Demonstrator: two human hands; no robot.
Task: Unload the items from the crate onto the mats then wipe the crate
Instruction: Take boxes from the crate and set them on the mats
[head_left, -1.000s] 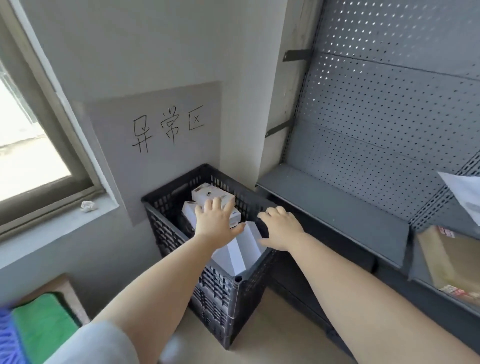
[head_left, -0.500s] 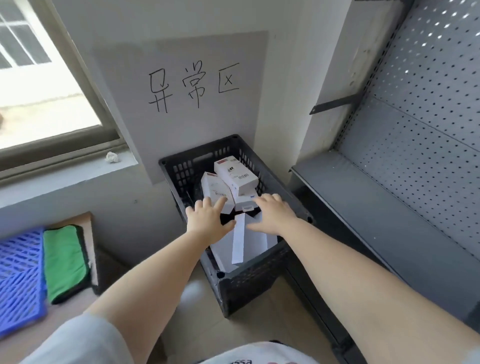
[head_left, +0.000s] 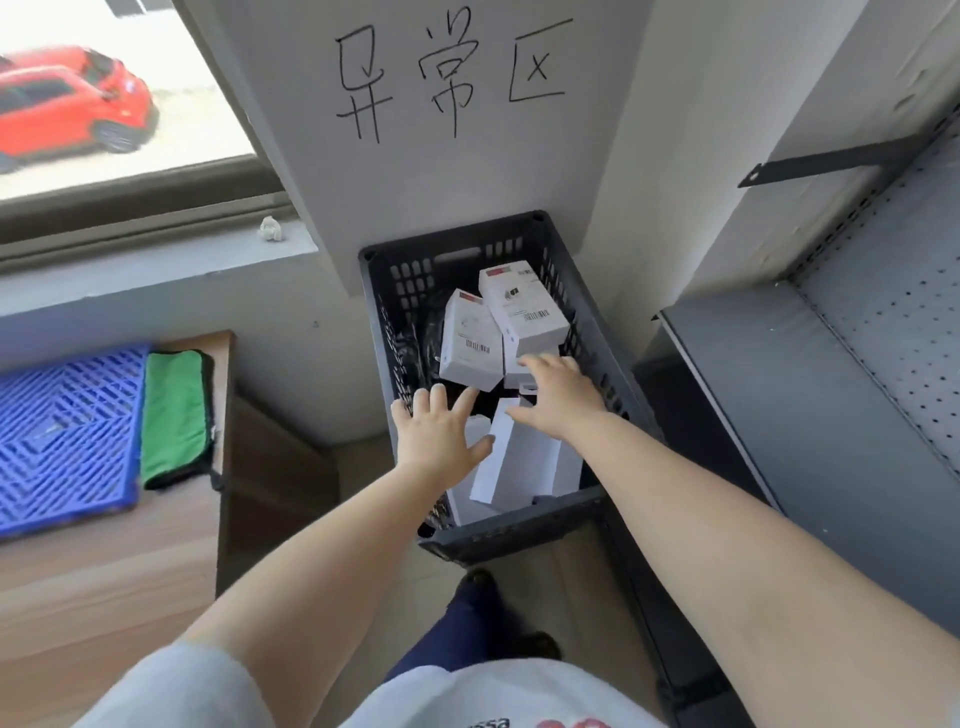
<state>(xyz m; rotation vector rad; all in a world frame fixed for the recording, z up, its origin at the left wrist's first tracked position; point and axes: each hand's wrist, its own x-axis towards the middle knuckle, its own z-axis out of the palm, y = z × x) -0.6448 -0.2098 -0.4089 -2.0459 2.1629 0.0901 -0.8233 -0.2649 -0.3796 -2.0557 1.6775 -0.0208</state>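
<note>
Black crate (head_left: 395, 291) filled with white boxes (head_left: 470, 345), left hand (head_left: 441, 434) and right hand (head_left: 558, 397) spread wide above them, nothing held, blue mat (head_left: 62, 436) laid nearby.

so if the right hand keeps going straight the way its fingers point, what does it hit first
Most likely the white box lying on top of the pile in the crate; the right hand already reaches its near edge, though depth is hard to judge.

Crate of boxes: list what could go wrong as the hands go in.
1. The white boxes lie tilted and stacked loosely in the crate; lifting one may topple the others.
2. Both hands, left and right, are open with no grip yet, so a hasty grab could slip.
3. The blue mat sits well left, a long carry.
</note>
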